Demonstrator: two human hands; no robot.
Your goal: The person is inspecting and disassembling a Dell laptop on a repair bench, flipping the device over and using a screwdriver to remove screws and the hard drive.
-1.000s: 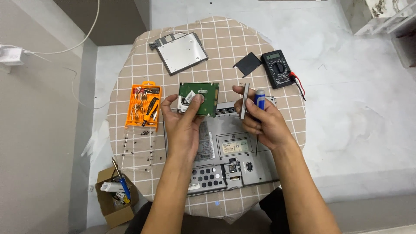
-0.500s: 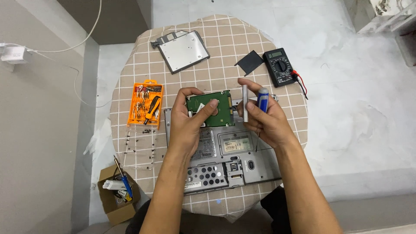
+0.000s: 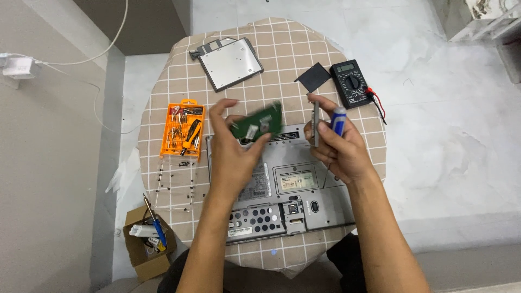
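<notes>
One green circuit board (image 3: 259,122), one blue-handled screwdriver (image 3: 337,120), one thin grey strip (image 3: 316,125), one grey laptop base (image 3: 282,190), one silver drive caddy (image 3: 230,63), one black square piece (image 3: 313,77), one multimeter (image 3: 351,83), one orange bit case (image 3: 182,130), one cardboard box (image 3: 145,250), two hands: left (image 3: 233,152), right (image 3: 339,149)

The round desk (image 3: 304,49) wears a tan checked cloth. Beyond the left hand lies a silver drive caddy (image 3: 230,63); to its left sits an orange screwdriver-bit case (image 3: 182,130), with loose screws (image 3: 176,176) just nearer. Beyond the right hand rest a black square cover (image 3: 315,76) and a black multimeter (image 3: 351,83). A cardboard box (image 3: 145,250) stands on the floor, lower left.
</notes>
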